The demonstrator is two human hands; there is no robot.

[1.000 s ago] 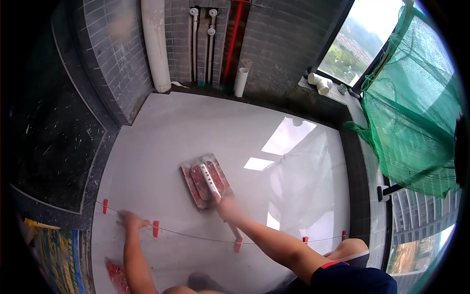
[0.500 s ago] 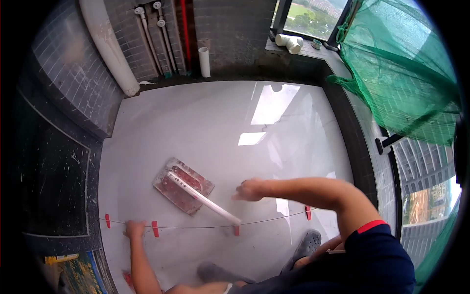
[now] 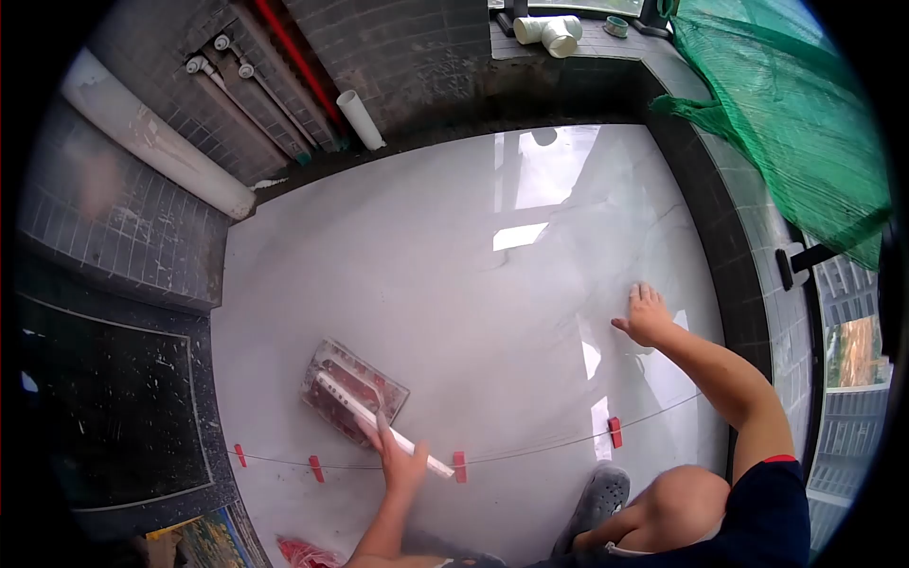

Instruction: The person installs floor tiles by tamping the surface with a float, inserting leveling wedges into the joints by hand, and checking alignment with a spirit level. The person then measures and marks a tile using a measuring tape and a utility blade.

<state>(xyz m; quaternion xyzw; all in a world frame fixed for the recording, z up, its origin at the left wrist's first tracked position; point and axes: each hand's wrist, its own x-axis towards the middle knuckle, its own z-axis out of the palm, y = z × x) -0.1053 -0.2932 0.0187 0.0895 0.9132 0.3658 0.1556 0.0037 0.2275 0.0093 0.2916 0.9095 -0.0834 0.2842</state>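
Note:
My left hand [image 3: 405, 466] is closed around the white bar [image 3: 402, 440] of a flat rectangular tool. The tool's reddish, stained plate [image 3: 343, 371] rests on the glossy light-grey tile [image 3: 426, 265] and looks slightly blurred. My right hand [image 3: 646, 317] lies flat on the tile at the right, fingers spread, holding nothing. Red tile wedges [image 3: 460, 467] stand along a thin joint line in front of me, one of them close to the bar's near end. Another red wedge [image 3: 614, 433] sits below my right forearm.
A clear bag of red pieces [image 3: 308, 552] lies at the lower left. White pipes [image 3: 361, 120] rise by the far wall, and a white pipe fitting [image 3: 549, 34] rests on the ledge. Green netting [image 3: 776, 123] hangs at the window. My shoe [image 3: 604, 497] is near the joint.
My left hand has moved right from the joint line onto the tool's white bar. The right hand has moved right and flattened on the tile. The view has tilted.

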